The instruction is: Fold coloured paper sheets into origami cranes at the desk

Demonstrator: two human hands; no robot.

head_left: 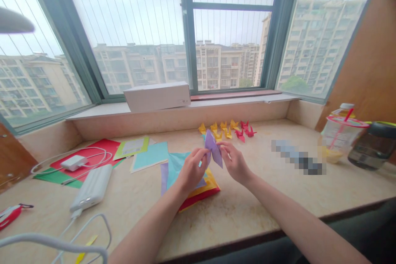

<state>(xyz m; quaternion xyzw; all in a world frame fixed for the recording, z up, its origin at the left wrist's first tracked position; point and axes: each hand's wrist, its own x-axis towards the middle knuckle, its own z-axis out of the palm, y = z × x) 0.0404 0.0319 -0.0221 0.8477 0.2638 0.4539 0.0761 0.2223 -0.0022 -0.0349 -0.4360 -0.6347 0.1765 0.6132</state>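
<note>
A folded piece of purple origami paper (pixel 214 148) is held up over the counter between my two hands. My left hand (pixel 195 168) pinches its lower left side. The fingers of my right hand (pixel 234 160) are bent in against its right edge. Under my left hand lies a stack of coloured paper (pixel 201 192), with light blue, purple, yellow and red sheets showing. Behind the purple paper, several yellow folded paper cranes (pixel 224 126) and a few red paper cranes (pixel 244 132) stand close together.
Coloured sheets (pixel 151 155), a white charger (pixel 74 162) with cable and a white power bank (pixel 92 187) lie left. A white box (pixel 157 97) rests on the sill. A cup with a straw (pixel 342 140) and a dark bottle (pixel 374 146) stand right, beside a blurred-out object (pixel 297 157).
</note>
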